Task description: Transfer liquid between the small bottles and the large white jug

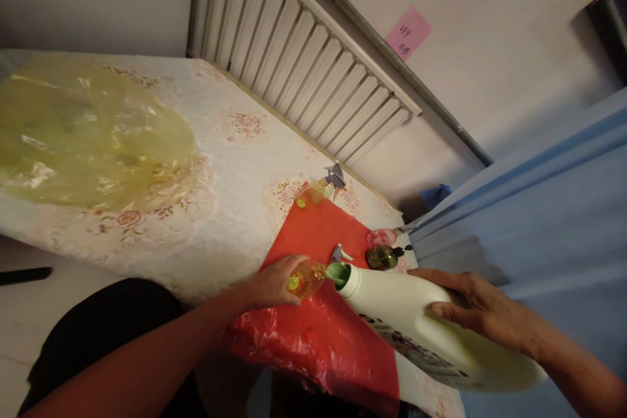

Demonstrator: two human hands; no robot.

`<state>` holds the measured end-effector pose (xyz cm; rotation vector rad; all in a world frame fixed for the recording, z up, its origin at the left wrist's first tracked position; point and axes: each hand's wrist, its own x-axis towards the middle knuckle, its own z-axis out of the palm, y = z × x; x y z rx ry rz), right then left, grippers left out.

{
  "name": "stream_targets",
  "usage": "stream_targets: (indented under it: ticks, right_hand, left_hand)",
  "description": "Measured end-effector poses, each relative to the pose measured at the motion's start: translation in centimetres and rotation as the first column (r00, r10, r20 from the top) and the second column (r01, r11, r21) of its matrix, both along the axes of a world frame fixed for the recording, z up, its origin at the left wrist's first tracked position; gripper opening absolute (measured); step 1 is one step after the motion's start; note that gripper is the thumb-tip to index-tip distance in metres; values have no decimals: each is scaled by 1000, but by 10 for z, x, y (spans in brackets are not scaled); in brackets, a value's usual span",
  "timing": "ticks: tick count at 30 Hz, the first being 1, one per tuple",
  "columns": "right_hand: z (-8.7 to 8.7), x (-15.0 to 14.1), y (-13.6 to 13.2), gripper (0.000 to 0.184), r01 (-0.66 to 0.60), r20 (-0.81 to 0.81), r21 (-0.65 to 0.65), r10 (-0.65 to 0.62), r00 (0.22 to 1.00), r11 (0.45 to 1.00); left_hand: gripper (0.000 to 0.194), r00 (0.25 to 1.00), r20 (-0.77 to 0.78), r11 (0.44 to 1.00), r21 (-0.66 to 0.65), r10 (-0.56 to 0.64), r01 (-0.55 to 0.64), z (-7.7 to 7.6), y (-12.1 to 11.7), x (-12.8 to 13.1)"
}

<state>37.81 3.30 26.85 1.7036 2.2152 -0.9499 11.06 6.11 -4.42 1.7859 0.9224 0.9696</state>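
Note:
My left hand (277,282) is wrapped round a clear yellow-orange spray bottle (309,279) with its top off, held over a red plastic sheet (321,228). My right hand (477,313) grips a large pale-green jug (392,297) by its upper side. The jug is tipped, and the green pouring lip (337,272) at its uncapped mouth meets the bottle's neck. Whether liquid is flowing I cannot tell. Just beyond, a grey trigger spray head (339,253) lies on the red sheet. The jug's base is partly behind my right forearm.
A yellowish spray bottle (316,192) lies behind the red sheet. Pink (381,237) and dark green (382,257) bottles lie beside the jug. A yellow plastic bag (93,137) covers the left of the flowered tablecloth (235,189). A radiator (294,46) stands behind; blue curtain (553,209) hangs right.

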Motion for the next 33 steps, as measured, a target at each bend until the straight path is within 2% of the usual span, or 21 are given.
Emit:
stream_targets:
  ticks: [23, 33]
  right_hand:
    - [1, -1, -1, 57, 18, 5, -3, -18, 1000, 1000]
    - [3, -4, -1, 53, 10, -5, -10, -10, 1000, 1000]
  left_hand:
    - [90, 1000, -15, 1000, -14, -3, 3, 5, -1, -1]
    - [91, 1000, -6, 1000, 4, -1, 1, 0, 0, 0]
